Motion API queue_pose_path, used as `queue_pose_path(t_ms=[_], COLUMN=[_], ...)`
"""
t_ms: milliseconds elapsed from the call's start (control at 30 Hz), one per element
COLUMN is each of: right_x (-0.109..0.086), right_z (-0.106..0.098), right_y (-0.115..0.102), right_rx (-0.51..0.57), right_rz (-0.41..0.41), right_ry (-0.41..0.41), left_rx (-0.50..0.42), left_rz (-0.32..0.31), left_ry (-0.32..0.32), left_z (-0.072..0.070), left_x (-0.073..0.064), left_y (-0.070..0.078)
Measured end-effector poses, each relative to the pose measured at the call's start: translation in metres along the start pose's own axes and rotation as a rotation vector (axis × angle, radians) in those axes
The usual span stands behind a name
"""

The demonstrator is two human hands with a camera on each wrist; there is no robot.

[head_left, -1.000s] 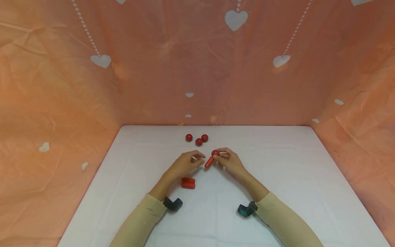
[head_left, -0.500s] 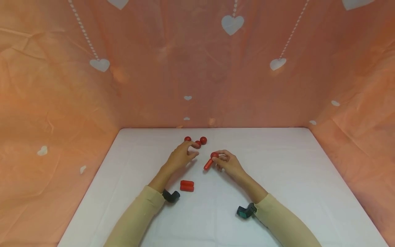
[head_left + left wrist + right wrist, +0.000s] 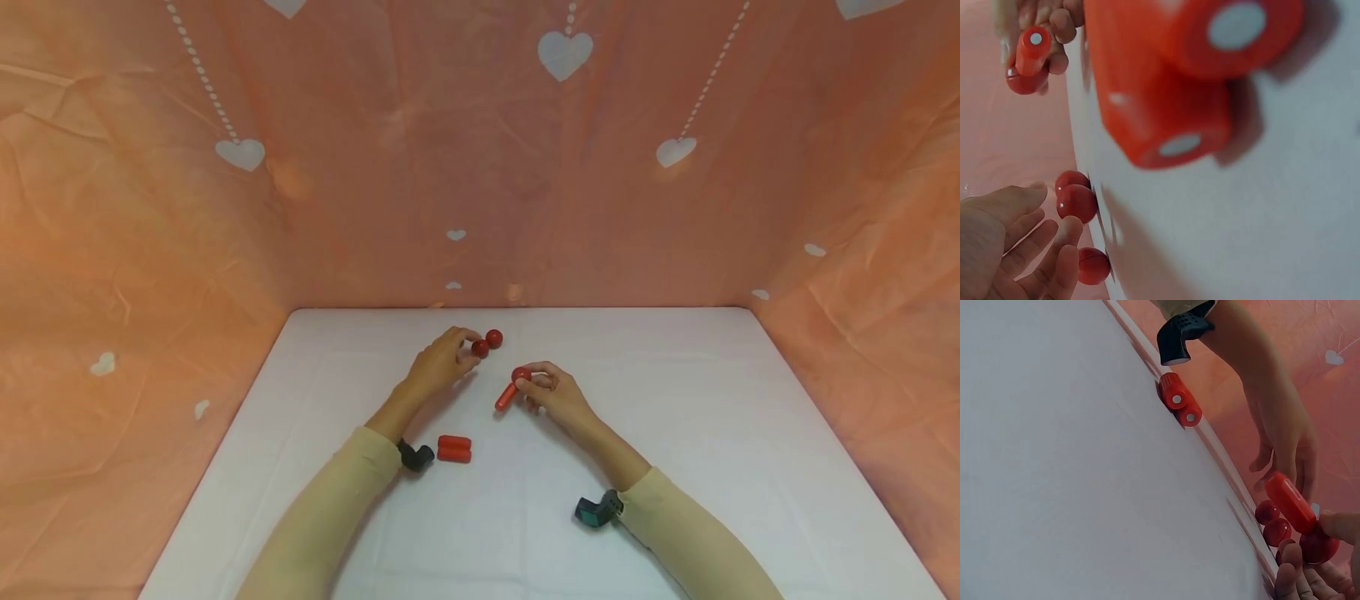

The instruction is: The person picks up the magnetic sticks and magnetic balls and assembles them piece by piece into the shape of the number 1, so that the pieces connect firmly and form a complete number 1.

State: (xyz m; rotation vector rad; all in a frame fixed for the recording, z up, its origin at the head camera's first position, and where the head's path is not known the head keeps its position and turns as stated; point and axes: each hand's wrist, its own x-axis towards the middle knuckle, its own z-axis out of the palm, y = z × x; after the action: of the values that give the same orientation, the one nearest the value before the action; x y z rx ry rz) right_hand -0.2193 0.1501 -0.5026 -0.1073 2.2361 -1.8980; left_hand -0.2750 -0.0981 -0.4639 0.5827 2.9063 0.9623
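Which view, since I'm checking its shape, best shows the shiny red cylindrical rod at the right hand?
Right wrist: the red rod shows large, lengthwise. The head view shows it small; the left wrist, nearly end-on.

Head view: light is soft and moderately bright. The white bench [image 3: 675,400] is fairly evenly lit; the orange sheet [image 3: 90,250] appears brighter at the sides than across the back. Diffuse shadows lie on the inner sides of the left forearm [image 3: 390,412] and right forearm [image 3: 621,457]. Left wrist view: dimmer; the nearest red cylinders [image 3: 1160,115] are strongly blurred, with soft-edged shadows, whereas the red balls [image 3: 1077,203] beyond are clearer and carry small highlights. Right wrist view: also dim, the bench a flat grey; a pale highlight streaks the raised red cylinder [image 3: 1291,503], above a darker held ball [image 3: 1319,547].
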Motion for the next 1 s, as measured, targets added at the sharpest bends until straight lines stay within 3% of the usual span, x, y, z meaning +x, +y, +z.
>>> queue_pose_path(t_ms=[600,1000], right_x=[0.002,0.001], right_z=[-0.001,0.001], right_y=[0.002,0.002], right_rx=[0.005,-0.014], right_rz=[-0.011,-0.016], right_ry=[0.002,0.009], left_rx=[0.065,0.093], left_rz=[-0.002,-0.013], left_ry=[-0.068,-0.049], left_z=[0.002,0.004], left_x=[0.017,0.017], left_y=[-0.002,0.0])
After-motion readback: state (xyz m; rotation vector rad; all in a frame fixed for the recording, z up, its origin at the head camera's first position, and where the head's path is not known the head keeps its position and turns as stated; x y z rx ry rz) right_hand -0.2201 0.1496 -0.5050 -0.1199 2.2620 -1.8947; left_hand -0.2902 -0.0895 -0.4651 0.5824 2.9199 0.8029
